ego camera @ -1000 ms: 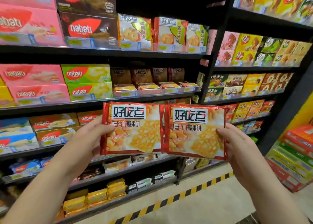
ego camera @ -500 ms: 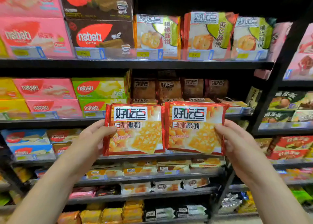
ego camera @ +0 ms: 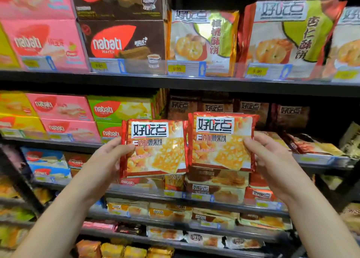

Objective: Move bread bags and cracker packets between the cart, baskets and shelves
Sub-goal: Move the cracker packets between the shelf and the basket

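- Head view, one camera, facing store shelving at close range; edges of the frame are blurred.
- Left hand (ego camera: 109,158): grips the left cracker packet (ego camera: 155,148) at its left edge, thumb on the front face. The other fingers are behind the packet and hidden.
- Right hand (ego camera: 272,160): grips the right cracker packet (ego camera: 222,140) at its right edge, thumb on the front. The fingers behind it are also hidden.
- Both packets are red foil, upright, fronts toward the camera, same print with square crackers.
- Packets sit side by side with inner edges meeting; the right one is slightly higher and its left edge laps over the other.
- Both are held in front of the middle shelf bay, level with a row of brown packets (ego camera: 214,105) standing further back. Cannot tell if either packet touches the shelf.
- Just under the held pair: flat-lying cracker packs (ego camera: 216,179) on the next shelf down.
- Top shelf (ego camera: 175,84), black: brown Nabati wafer boxes (ego camera: 120,41) stacked two high, pink Nabati box (ego camera: 42,43) to their left, cookie bags (ego camera: 202,41) with green panels to the right.
- Price tags (ego camera: 177,68) run along that shelf's front rail.
- Middle left: green Nabati boxes (ego camera: 120,109), with pink and yellow ones beside them.
- Bottom rows: small gold and orange packs (ego camera: 124,250), too blurred to read.
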A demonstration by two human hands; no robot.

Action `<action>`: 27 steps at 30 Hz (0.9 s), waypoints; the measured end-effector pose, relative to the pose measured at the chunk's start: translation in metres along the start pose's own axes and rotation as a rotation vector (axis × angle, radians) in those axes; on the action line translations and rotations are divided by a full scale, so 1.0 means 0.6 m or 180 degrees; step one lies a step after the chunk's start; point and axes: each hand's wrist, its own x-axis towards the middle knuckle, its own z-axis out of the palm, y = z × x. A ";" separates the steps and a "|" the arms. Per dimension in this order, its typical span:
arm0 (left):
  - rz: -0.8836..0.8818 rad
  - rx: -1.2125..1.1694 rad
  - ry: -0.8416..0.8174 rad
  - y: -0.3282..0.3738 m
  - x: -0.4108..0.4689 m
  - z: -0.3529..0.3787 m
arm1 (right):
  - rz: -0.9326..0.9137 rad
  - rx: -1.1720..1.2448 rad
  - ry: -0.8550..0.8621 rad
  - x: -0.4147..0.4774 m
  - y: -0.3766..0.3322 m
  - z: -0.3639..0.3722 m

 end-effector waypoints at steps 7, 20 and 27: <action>0.0018 0.0159 -0.0111 0.017 0.073 -0.038 | 0.0017 -0.0148 0.0108 0.086 0.006 0.046; -0.0051 0.0071 -0.0172 -0.002 0.146 -0.063 | 0.0040 -0.0173 0.0164 0.175 0.026 0.072; -0.0012 0.0088 -0.0078 0.000 0.148 -0.072 | 0.0284 -0.0335 0.0492 0.306 0.053 0.114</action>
